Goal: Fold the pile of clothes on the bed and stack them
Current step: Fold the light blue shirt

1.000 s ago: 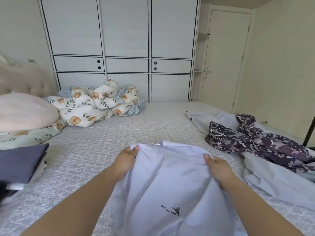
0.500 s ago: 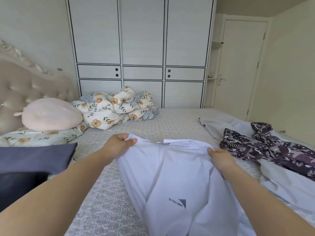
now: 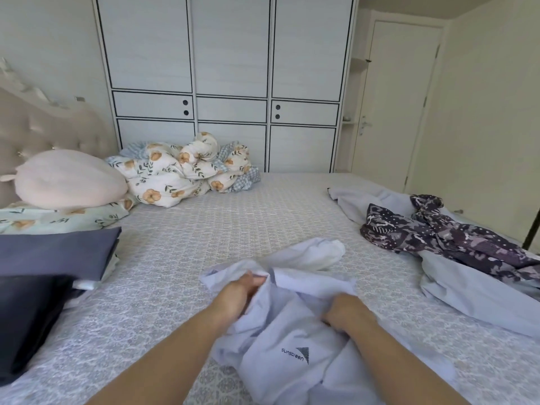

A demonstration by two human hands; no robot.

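A pale lavender jacket (image 3: 295, 340) with a small dark "sunscreen" logo lies bunched on the bed (image 3: 228, 229) in front of me, its hood flopped toward the far side. My left hand (image 3: 236, 293) grips the fabric near the collar on the left. My right hand (image 3: 346, 312) clutches a fold of the same jacket a little lower on the right. A heap of unfolded clothes sits at the right: a dark purple patterned garment (image 3: 444, 235) over a light blue one (image 3: 473, 290). Folded dark blue clothes (image 3: 55, 252) are stacked at the left edge.
A crumpled floral duvet (image 3: 178, 171) and a pink pillow (image 3: 67, 179) lie at the head of the bed by the tufted headboard (image 3: 43, 133). A white wardrobe (image 3: 228, 83) stands behind the bed, and a closed door (image 3: 400, 100) is at the far right.
Both hands have come down and moved closer together, dropping the held-up jacket onto the bed so it now lies bunched, with the hood flopped forward. The view tilted slightly down.
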